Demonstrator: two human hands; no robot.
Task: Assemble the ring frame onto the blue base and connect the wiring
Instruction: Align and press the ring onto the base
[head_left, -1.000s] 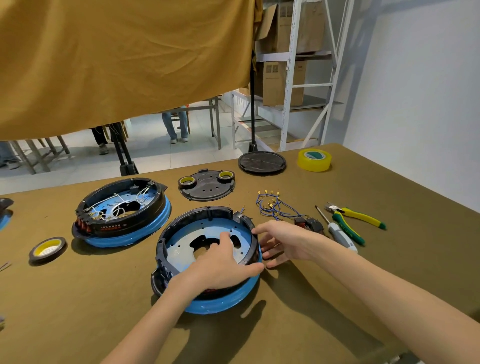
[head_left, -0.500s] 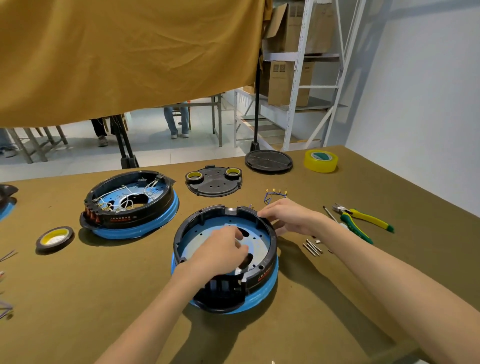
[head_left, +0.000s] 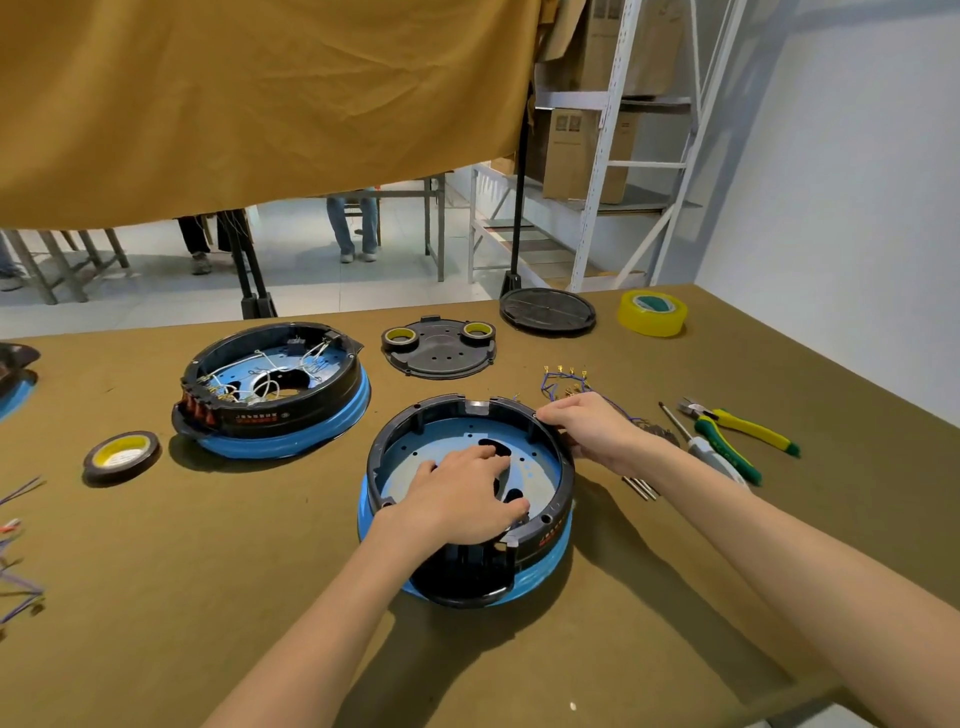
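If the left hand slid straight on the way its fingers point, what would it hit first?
Probably the inner wall of the black ring frame on its right side. The left hand lies inside it, fingers aimed right over the blue base. Depth is unclear.

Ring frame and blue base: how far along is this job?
Done: the black ring frame sits on the blue base. In hand: the left hand presses inside it and the right hand grips its far rim. Left: no wires inside; the wire bundle lies loose on the table.
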